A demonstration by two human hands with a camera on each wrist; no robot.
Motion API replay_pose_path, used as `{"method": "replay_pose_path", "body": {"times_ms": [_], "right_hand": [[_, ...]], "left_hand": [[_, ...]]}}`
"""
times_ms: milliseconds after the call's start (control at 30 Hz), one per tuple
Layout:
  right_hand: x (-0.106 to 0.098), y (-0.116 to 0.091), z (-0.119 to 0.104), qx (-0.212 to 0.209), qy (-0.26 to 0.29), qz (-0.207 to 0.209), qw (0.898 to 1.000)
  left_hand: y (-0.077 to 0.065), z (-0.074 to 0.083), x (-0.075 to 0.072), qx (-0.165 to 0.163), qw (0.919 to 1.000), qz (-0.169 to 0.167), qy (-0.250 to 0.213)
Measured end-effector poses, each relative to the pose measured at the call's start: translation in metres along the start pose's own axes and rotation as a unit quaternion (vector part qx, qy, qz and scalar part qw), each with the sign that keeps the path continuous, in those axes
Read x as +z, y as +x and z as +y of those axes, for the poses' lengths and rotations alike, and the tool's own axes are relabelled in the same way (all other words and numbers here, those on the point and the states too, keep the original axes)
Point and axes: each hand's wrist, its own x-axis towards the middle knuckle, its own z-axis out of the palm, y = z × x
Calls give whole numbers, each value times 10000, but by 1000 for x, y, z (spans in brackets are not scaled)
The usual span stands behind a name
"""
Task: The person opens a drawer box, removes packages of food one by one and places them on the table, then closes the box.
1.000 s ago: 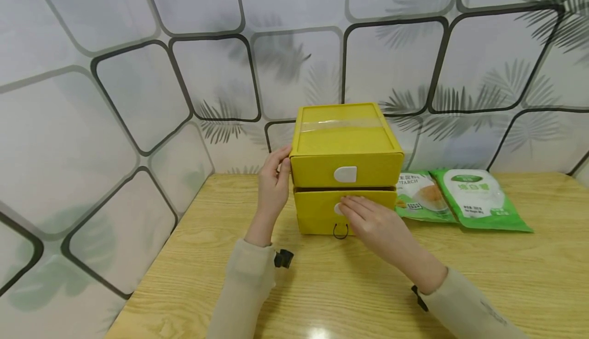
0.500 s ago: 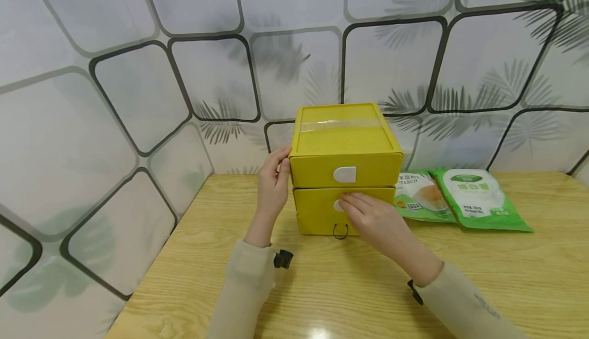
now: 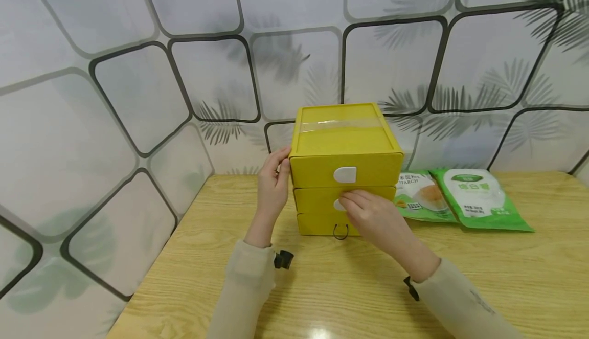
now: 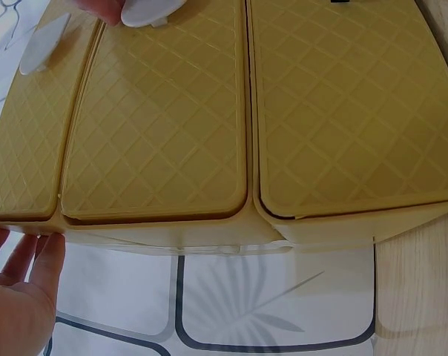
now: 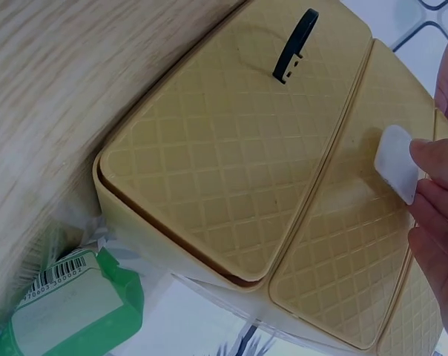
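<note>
A yellow three-drawer storage box [image 3: 345,144] stands on the table, clear tape across its top. The middle drawer [image 5: 343,245] sits level with the box front, and its white knob [image 5: 397,163] is between the thumb and fingers of my right hand [image 3: 375,219]. Above it, the top drawer carries a white knob [image 3: 345,175]. A black loop [image 3: 340,232] hangs on the bottom drawer [image 3: 317,224]. My left hand [image 3: 273,180] rests against the box's left side near the upper front corner, fingers along the wall; in the left wrist view its fingertips touch the edge.
Two green and white packets lie right of the box: a starch packet [image 3: 423,198] close beside it and another packet [image 3: 480,198] further right. A patterned wall [image 3: 303,73] rises behind the wooden table [image 3: 221,216].
The middle drawer has slid back into the box; the dark gap above it has gone and the bottom drawer's upper edge shows. My right hand moved in with it, its fingers more curled.
</note>
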Motion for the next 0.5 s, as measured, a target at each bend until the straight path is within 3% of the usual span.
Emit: {"method": "replay_pose_path", "body": {"times_ms": [500], "right_hand": [[-3, 0, -10, 9, 690, -74, 9976]], "left_hand": [[1, -1, 0, -18, 9999, -3, -116]]}}
